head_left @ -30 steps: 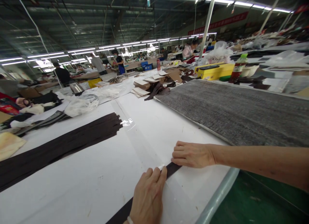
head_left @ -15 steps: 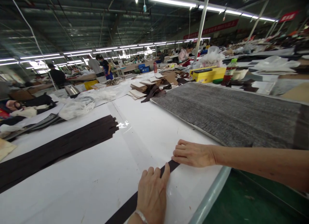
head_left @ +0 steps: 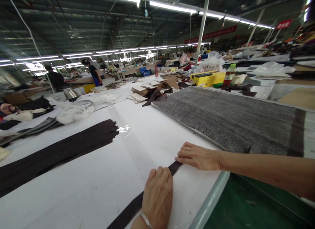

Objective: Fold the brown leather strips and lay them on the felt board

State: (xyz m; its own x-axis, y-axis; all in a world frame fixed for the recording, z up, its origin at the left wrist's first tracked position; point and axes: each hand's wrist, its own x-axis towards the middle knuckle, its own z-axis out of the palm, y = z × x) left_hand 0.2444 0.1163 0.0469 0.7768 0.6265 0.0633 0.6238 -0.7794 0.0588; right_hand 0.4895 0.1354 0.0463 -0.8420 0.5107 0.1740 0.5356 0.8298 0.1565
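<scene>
A narrow dark brown strip (head_left: pixel 130 210) lies along the near edge of the white table (head_left: pixel 103 176). My left hand (head_left: pixel 157 197) lies flat on the strip with fingers stretched forward. My right hand (head_left: pixel 197 155) rests palm down at the strip's far end, fingers together and extended, fingertips touching the end. A wide band of several matching dark strips (head_left: pixel 61 150) lies side by side further back on the left, apart from both hands.
A large grey textured mat (head_left: pixel 228 120) covers the table to the right. Beyond are crumpled plastic (head_left: pixel 73 112), stacked card pieces (head_left: pixel 139 97), a yellow box (head_left: pixel 208 79) and a bottle (head_left: pixel 228 77). Other people work at far tables. The table's rounded edge (head_left: pixel 209 206) runs close by.
My left hand has slid back a little along the strip toward me, uncovering more of its far end. My right hand stays at the strip's end. The view has shifted slightly.
</scene>
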